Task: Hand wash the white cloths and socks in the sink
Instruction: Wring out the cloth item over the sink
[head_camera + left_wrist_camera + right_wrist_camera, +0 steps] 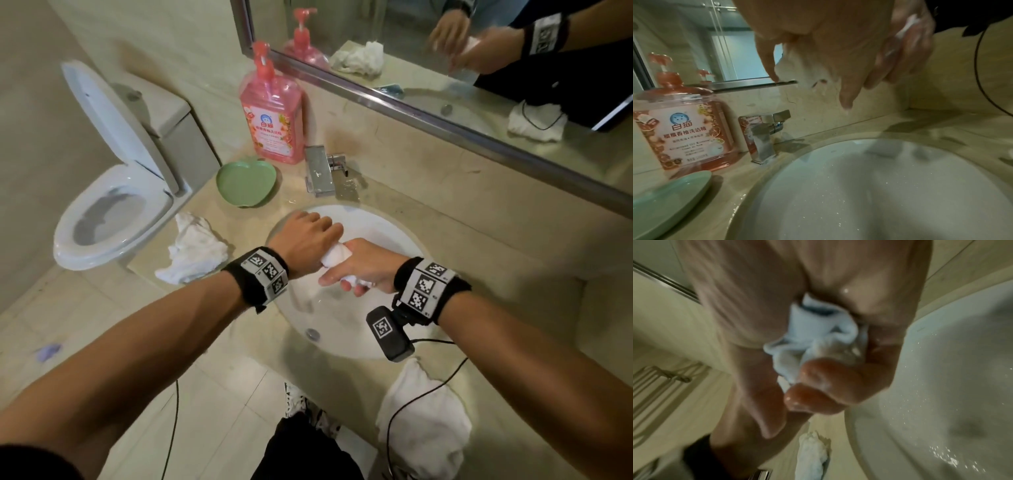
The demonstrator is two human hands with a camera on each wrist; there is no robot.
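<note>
Over the white sink [380, 229] both hands work one small, soapy white sock [337, 257]. My left hand [308, 236] grips its far end from above with curled fingers. My right hand [356, 270] grips the near end, thumb pointing left. In the left wrist view the sock [809, 65] is a foamy lump under my left hand [818, 24], with my right hand's fingers [906, 48] beside it. The right wrist view shows the sock [813, 337], its cuff showing, pinched in my wet right hand [828, 386]. The basin [879, 194] holds only droplets.
A crumpled white cloth [191, 253] lies on the counter left of the sink, another [424, 418] at the front right edge under a cable. Behind stand a pink soap bottle [272, 120], a green dish [245, 181] and the faucet [320, 171]. An open toilet [113, 205] is left.
</note>
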